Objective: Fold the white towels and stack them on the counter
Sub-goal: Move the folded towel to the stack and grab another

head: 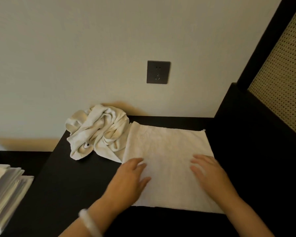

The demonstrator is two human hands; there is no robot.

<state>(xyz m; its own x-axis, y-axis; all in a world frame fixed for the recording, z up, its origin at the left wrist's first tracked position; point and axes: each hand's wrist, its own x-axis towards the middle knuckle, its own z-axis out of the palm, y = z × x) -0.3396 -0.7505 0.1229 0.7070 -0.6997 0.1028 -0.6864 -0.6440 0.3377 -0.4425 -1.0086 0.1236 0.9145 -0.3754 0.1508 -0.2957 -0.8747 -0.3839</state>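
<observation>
A white towel (167, 156) lies spread flat on the dark counter (67, 177), right in front of the person. Its near edge runs roughly along the counter's front. Its length seems to run away from the person toward the wall, with the far left corner leaning a little leftward and the far right corner showing a small frayed tip. The left hand (128, 178) rests on the towel's near left edge, palm down and partly overhanging onto the bare counter. Its fingers (142, 165) are straight, slightly spread and pointing up and to the right, gripping nothing. The right hand (210, 173) lies flat on the towel's right part, with its fingers (197, 162) also extended and loose, angled toward the far left, pressing rather than pinching. Both hands are a bit blurred. A pale bracelet (90, 223) circles the left wrist. Just beyond the flat towel's far left corner, and touching it, sits a crumpled heap of white towels (99, 132) pushed up against the wall. Off to the left, on a lower dark surface, is a stack of folded white pieces (5, 190), too blurred to tell more. A dark wall socket (158, 72) is set in the cream wall above the counter, and a woven perforated panel (284, 79) in a dark frame stands at the right.
</observation>
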